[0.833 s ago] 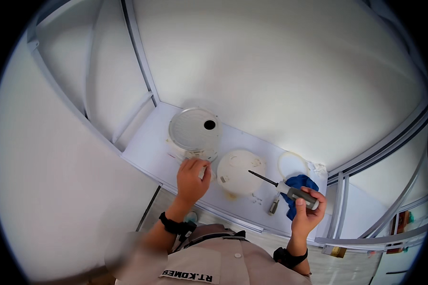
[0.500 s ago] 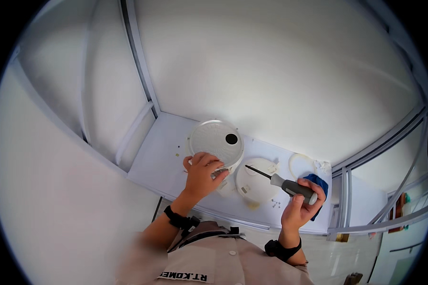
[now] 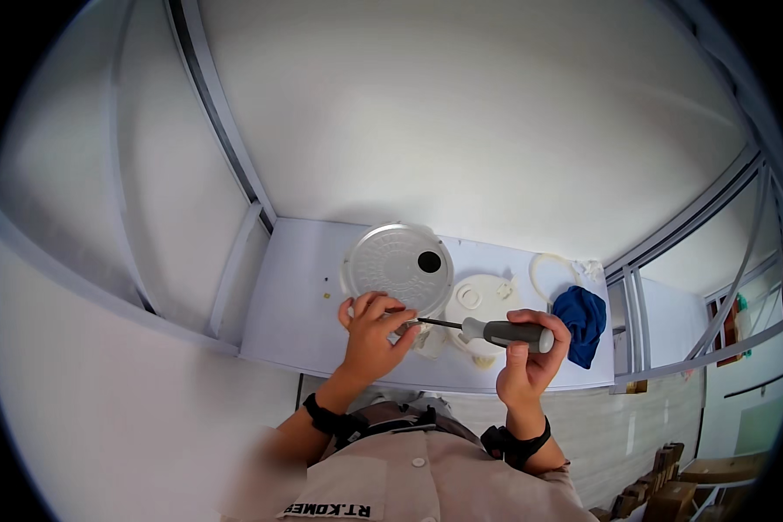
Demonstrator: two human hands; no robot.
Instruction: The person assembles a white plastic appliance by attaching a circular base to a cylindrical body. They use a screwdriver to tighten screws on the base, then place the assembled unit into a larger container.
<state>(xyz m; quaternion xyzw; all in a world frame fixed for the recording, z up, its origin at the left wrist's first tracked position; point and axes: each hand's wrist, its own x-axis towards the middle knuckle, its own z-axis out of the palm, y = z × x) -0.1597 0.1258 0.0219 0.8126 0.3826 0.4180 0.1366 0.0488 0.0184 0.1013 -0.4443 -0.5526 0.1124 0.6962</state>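
A round white part with a silvery, embossed metal face (image 3: 387, 265) lies on the white table, a black round spot (image 3: 429, 262) on its right side. My left hand (image 3: 372, 335) curls its fingers over the near rim of this part, thumb and fingertips close to the screwdriver's tip. In my right hand (image 3: 533, 365) is a grey screwdriver (image 3: 506, 333), gripped by the handle and lying nearly level. Its dark shaft points left, the tip at the near right rim. Whether the tip meets a screw is too small to tell.
Right of the part lies a white round cover (image 3: 478, 300). Beyond it are a cream ring (image 3: 538, 271) and a dark blue cloth (image 3: 579, 324). Small bits (image 3: 326, 296) lie at the left. Metal frame posts (image 3: 222, 113) and white walls enclose the table (image 3: 291, 296).
My right hand has brought the screwdriver left and levelled it, its tip now beside my left fingers. The left hand stays at the rim. The head view has shifted a little.
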